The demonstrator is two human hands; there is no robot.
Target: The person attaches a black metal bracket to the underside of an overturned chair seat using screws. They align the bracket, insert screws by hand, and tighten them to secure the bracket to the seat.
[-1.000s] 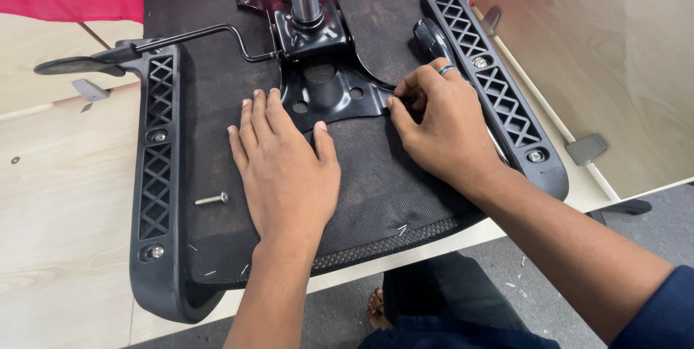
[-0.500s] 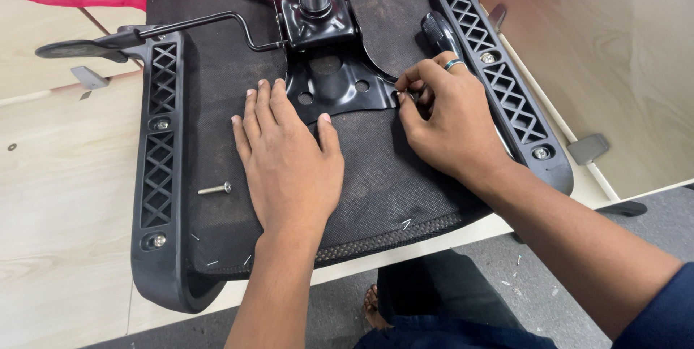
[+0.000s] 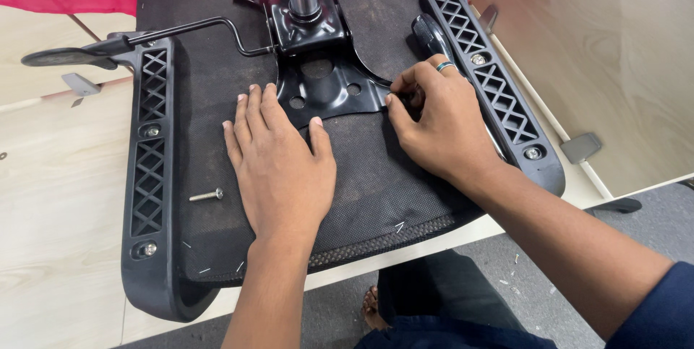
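Resting on pale wooden table (image 3: 50, 248), upturned chair seat (image 3: 376, 183); grey floor (image 3: 650, 233).

Left hand (image 3: 282, 168) bare, no sleeve showing; right hand (image 3: 441, 121) wears 1 teal ring (image 3: 444, 66); dark blue sleeve (image 3: 654, 309).

No packages, labels, signs or screens showed anywhere in view, from 12 o'clock round to 6 o'clock.
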